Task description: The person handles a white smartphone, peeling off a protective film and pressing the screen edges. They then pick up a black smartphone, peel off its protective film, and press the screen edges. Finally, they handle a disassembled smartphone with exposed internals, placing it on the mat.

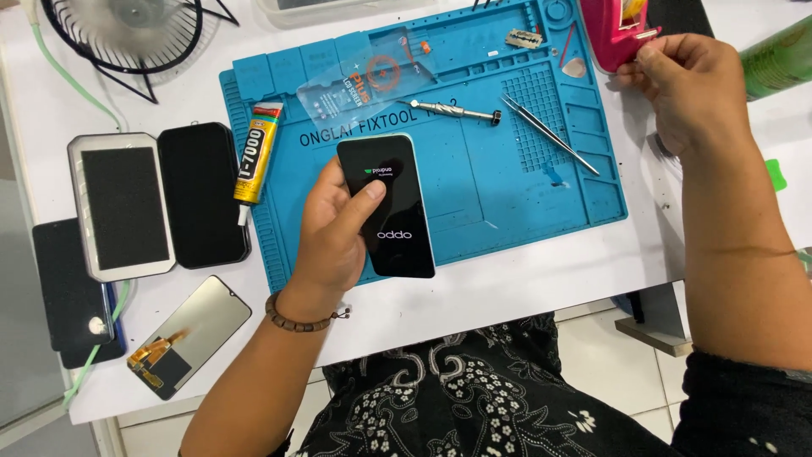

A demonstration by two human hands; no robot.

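Left hand (334,224) fingers clamp the phone (386,206) screen-up for viewing, thumb on its glass, while right hand (689,85) fingers pinch a pink case (611,30).

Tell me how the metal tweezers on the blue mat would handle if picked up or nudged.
The tweezers look thin and all metal, so probably stiff and light. They lie flat on the blue mat, so they would likely slide rather than roll. Their fine pointed tips might bend if dropped.
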